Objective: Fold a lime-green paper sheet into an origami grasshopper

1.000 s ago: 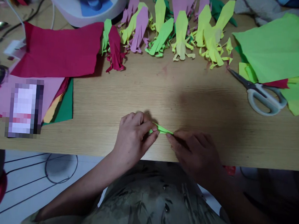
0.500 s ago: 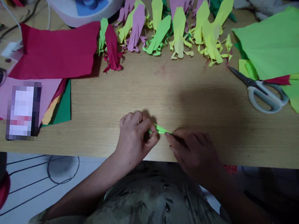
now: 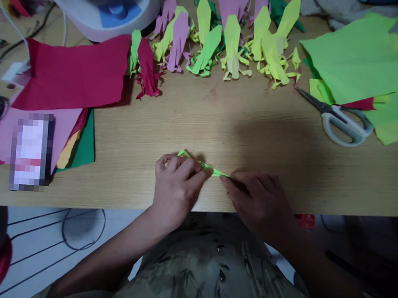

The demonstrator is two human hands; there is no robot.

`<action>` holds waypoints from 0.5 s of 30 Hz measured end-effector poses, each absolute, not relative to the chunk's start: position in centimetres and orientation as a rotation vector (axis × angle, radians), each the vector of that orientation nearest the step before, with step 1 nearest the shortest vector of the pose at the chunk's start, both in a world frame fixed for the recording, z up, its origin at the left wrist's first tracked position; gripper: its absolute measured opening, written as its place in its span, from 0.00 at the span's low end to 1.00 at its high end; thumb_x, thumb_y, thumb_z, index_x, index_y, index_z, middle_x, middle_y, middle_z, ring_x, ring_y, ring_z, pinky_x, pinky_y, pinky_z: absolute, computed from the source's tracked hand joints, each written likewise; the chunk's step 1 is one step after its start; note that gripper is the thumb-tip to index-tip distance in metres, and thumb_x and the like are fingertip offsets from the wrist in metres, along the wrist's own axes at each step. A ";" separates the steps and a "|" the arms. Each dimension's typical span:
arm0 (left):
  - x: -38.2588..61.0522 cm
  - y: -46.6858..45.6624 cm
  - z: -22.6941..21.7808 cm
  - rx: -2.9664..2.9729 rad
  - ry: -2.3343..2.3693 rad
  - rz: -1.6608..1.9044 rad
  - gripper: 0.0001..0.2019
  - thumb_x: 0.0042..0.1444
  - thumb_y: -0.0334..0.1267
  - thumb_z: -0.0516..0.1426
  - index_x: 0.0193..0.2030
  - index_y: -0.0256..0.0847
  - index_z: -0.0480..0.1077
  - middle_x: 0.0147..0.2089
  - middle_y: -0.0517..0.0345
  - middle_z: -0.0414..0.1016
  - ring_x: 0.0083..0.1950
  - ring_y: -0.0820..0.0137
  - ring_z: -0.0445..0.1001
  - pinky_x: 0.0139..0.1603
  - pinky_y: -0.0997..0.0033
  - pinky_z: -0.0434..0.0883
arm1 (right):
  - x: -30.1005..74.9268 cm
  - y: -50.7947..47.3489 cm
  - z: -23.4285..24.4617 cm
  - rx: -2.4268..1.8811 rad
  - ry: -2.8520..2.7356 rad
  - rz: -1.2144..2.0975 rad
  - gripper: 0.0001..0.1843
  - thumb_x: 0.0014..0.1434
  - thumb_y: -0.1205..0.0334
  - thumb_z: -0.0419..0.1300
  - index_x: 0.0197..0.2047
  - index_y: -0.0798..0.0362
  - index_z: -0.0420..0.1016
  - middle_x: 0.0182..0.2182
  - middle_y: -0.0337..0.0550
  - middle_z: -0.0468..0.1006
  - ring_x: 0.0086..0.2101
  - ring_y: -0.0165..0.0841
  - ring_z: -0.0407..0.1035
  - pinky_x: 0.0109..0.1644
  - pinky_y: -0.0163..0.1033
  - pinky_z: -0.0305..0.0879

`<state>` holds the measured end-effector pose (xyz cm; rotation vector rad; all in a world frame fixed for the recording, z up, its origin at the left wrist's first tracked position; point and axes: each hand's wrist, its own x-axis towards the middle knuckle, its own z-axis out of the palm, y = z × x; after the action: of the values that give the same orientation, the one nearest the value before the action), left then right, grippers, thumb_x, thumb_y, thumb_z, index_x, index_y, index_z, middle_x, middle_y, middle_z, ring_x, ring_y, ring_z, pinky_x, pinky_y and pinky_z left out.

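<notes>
A narrow light-green folded paper lies between my hands near the table's front edge. My left hand is closed on its left part, thumb and forefinger pressed onto it, and a thin curled green tip pokes out above the fingers. The right end of the paper is pinched by my right hand, its fingers in shadow. How the paper is folded under the fingers is hidden.
Folded paper figures in several colours line the back. White-handled scissors lie at the right beside green paper sheets. At the left are a red sheet, a phone and a white appliance base.
My left fingers have shifted and flattened over the green paper, and its curled left tip now shows. The right hand keeps its pinch. The camera view has tilted slightly.
</notes>
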<state>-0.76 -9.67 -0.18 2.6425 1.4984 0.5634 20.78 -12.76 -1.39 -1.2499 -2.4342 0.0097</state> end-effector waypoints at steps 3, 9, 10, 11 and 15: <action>-1.1 -9.8 -0.1 2.743 1.404 0.500 0.09 0.64 0.35 0.57 0.49 0.49 0.74 0.39 0.58 0.76 0.45 0.63 0.69 0.50 0.54 0.59 | 21.2 -13.3 -1.2 -1.283 -2.399 0.009 0.14 0.65 0.68 0.57 0.53 0.53 0.75 0.43 0.48 0.80 0.43 0.38 0.70 0.46 0.46 0.60; -1.5 -9.7 0.2 2.920 1.238 0.496 0.11 0.67 0.34 0.52 0.53 0.41 0.72 0.42 0.55 0.78 0.48 0.62 0.71 0.57 0.53 0.61 | 20.7 -13.8 -1.1 -1.257 -2.418 -0.051 0.18 0.65 0.64 0.59 0.57 0.55 0.72 0.45 0.49 0.80 0.44 0.39 0.69 0.48 0.46 0.60; -1.7 -9.7 0.2 2.940 1.194 0.481 0.12 0.67 0.34 0.52 0.54 0.39 0.72 0.45 0.53 0.78 0.50 0.62 0.71 0.58 0.53 0.61 | 20.6 -13.8 -1.1 -1.254 -2.433 -0.063 0.18 0.65 0.62 0.59 0.57 0.55 0.72 0.46 0.50 0.79 0.45 0.39 0.69 0.49 0.47 0.59; -1.9 -9.6 0.2 2.950 1.138 0.460 0.13 0.68 0.33 0.51 0.55 0.37 0.71 0.49 0.51 0.78 0.53 0.61 0.71 0.60 0.53 0.61 | 20.5 -13.7 -1.2 -1.256 -2.446 -0.068 0.19 0.65 0.61 0.59 0.58 0.56 0.71 0.48 0.50 0.79 0.46 0.40 0.69 0.49 0.47 0.59; -2.7 -9.4 0.2 2.900 0.948 0.368 0.19 0.67 0.30 0.50 0.63 0.34 0.65 0.61 0.45 0.72 0.64 0.60 0.68 0.67 0.53 0.61 | 20.5 -13.6 -1.4 -1.261 -2.470 -0.026 0.19 0.65 0.61 0.58 0.58 0.55 0.71 0.51 0.49 0.79 0.48 0.40 0.68 0.50 0.47 0.58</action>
<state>-2.66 -9.45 0.19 2.9003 0.9475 0.3683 20.53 -13.56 -1.38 -1.2613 -2.4703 -0.0262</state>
